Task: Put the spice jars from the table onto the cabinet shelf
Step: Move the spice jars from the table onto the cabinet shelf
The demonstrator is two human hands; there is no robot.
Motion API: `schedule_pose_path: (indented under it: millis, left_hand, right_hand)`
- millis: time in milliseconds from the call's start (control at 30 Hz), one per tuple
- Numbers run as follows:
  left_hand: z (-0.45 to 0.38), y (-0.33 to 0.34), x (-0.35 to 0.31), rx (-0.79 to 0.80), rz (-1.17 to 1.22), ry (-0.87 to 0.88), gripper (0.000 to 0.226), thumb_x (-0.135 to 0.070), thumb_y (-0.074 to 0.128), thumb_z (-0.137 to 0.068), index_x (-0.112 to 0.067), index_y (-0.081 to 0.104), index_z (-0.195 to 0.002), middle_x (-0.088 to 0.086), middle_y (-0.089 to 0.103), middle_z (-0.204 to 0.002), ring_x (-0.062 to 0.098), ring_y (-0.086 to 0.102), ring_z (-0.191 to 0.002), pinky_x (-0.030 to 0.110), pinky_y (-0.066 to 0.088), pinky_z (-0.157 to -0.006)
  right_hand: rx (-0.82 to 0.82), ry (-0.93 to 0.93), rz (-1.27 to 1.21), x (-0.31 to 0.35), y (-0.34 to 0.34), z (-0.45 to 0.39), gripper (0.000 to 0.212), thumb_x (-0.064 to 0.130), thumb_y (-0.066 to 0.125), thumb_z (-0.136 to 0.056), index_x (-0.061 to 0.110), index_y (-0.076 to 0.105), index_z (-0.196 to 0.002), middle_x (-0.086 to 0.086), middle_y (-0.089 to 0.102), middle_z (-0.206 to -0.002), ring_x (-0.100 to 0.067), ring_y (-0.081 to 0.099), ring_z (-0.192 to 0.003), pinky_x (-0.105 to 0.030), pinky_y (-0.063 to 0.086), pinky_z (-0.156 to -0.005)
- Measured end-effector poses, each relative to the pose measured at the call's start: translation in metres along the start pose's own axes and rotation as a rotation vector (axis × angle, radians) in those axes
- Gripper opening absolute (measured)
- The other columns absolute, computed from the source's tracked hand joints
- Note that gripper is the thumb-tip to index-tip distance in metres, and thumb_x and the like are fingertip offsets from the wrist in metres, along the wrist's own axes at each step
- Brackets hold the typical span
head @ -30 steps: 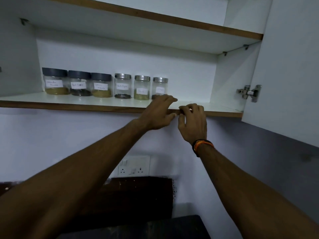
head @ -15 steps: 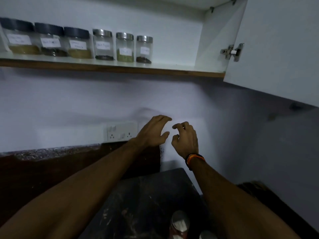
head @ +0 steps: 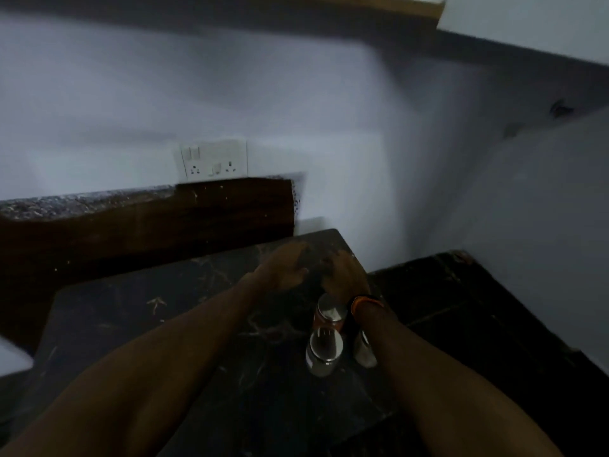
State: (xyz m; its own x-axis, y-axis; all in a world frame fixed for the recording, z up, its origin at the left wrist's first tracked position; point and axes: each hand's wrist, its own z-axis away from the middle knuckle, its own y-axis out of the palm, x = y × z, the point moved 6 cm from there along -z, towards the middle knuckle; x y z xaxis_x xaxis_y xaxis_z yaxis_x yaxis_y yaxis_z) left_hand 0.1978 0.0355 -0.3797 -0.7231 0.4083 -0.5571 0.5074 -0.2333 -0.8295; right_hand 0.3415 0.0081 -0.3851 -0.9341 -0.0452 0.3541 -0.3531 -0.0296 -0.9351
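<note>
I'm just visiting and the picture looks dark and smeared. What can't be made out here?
Head view, the only one:
- Shelf: cut off by the top edge; any jars on it are out of sight.
- Third jar: mostly hidden behind the right forearm.
- Left hand and right hand: motion blur hides how the fingers lie.
- Jar labels: too dark and blurred to read.

No writing can be read anywhere: the spice jars (head: 324, 351) near the tabletop's (head: 184, 324) right edge are too blurred.
</note>
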Motion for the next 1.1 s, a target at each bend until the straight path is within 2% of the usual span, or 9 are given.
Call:
schedule_pose_path:
  millis: [133, 233, 367, 500, 667, 800, 900, 1000, 1100]
  left_hand:
    - [0.022, 0.042, 0.009, 0.117, 0.021, -0.102, 0.06, -0.019, 0.067, -0.09, -0.014, 0.044, -0.146, 0.01, 0.047, -0.148, 0.026, 0.041, -0.139, 0.041, 0.032, -0.117]
    - [0.035, 0.061, 0.01, 0.14, 0.066, -0.127, 0.056, -0.015, 0.067, -0.09, -0.015, 0.047, -0.142, 0.009, 0.052, -0.142, 0.024, 0.048, -0.133, 0.045, 0.041, -0.111]
    - [0.052, 0.081, 0.014, 0.176, 0.092, -0.161, 0.05, -0.011, 0.066, -0.089, -0.016, 0.051, -0.136, 0.007, 0.057, -0.134, 0.022, 0.055, -0.125, 0.039, 0.047, -0.104]
    - [0.065, 0.099, 0.017, 0.252, 0.083, -0.198, 0.053, -0.013, 0.067, -0.089, -0.017, 0.049, -0.138, 0.007, 0.054, -0.138, 0.022, 0.054, -0.126, 0.037, 0.047, -0.103]
    - [0.073, 0.108, 0.02, 0.296, 0.117, -0.255, 0.047, -0.012, 0.063, -0.092, -0.015, 0.049, -0.137, 0.009, 0.057, -0.132, 0.02, 0.059, -0.115, 0.034, 0.05, -0.096]
    - [0.078, 0.107, 0.022, 0.284, 0.147, -0.288, 0.042, -0.008, 0.059, -0.094, -0.011, 0.049, -0.135, 0.011, 0.059, -0.126, 0.021, 0.061, -0.11, 0.036, 0.053, -0.094]
    - [0.084, 0.101, 0.027, 0.265, 0.191, -0.339, 0.043, -0.008, 0.059, -0.095, -0.011, 0.049, -0.137, 0.01, 0.059, -0.126, 0.021, 0.061, -0.11, 0.035, 0.053, -0.093]
    - [0.091, 0.093, 0.035, 0.195, 0.267, -0.404, 0.038, -0.009, 0.057, -0.096, -0.012, 0.052, -0.134, 0.009, 0.06, -0.125, 0.02, 0.061, -0.111, 0.037, 0.053, -0.096]
    - [0.097, 0.08, 0.044, 0.092, 0.337, -0.457, 0.034, -0.012, 0.055, -0.097, -0.013, 0.055, -0.131, 0.007, 0.061, -0.123, 0.016, 0.06, -0.109, 0.03, 0.049, -0.087]
  right_hand:
    - [0.057, -0.016, -0.056, -0.011, 0.029, 0.036, 0.032, 0.027, 0.061, -0.093, 0.011, 0.062, -0.121, -0.012, 0.058, -0.127, -0.029, 0.054, -0.119, -0.042, 0.042, -0.106]
    - [0.115, 0.045, -0.005, -0.021, 0.055, 0.054, 0.029, 0.03, 0.064, -0.091, 0.015, 0.062, -0.116, -0.008, 0.059, -0.123, -0.025, 0.057, -0.114, -0.037, 0.046, -0.1]
    - [0.17, 0.152, 0.007, -0.035, 0.085, 0.073, 0.048, 0.029, 0.064, -0.088, 0.015, 0.052, -0.133, -0.011, 0.05, -0.138, -0.031, 0.049, -0.124, -0.044, 0.045, -0.103]
    - [0.193, 0.173, 0.152, -0.042, 0.105, 0.085, 0.065, 0.048, 0.065, -0.085, 0.02, 0.044, -0.139, -0.011, 0.045, -0.142, -0.03, 0.048, -0.123, -0.044, 0.044, -0.102]
    - [0.195, 0.202, 0.128, -0.04, 0.118, 0.089, 0.096, 0.059, 0.075, -0.071, 0.022, 0.029, -0.147, -0.014, 0.039, -0.146, -0.035, 0.048, -0.126, -0.051, 0.043, -0.104]
    - [0.216, 0.22, 0.101, -0.041, 0.132, 0.09, 0.114, 0.057, 0.079, -0.068, 0.025, 0.011, -0.155, -0.016, 0.019, -0.158, -0.039, 0.031, -0.141, -0.053, 0.035, -0.113]
    - [0.201, 0.204, 0.098, -0.04, 0.133, 0.085, 0.101, 0.051, 0.076, -0.073, 0.024, 0.021, -0.153, -0.016, 0.03, -0.153, -0.038, 0.039, -0.136, -0.05, 0.039, -0.11]
    - [0.178, 0.103, 0.01, -0.027, 0.123, 0.077, 0.067, 0.051, 0.068, -0.076, 0.023, 0.048, -0.133, -0.01, 0.056, -0.127, -0.033, 0.057, -0.114, -0.046, 0.049, -0.095]
    - [0.197, -0.024, -0.045, -0.01, 0.11, 0.061, 0.055, 0.053, 0.065, -0.079, 0.025, 0.053, -0.125, -0.003, 0.059, -0.122, -0.023, 0.058, -0.111, -0.042, 0.047, -0.097]
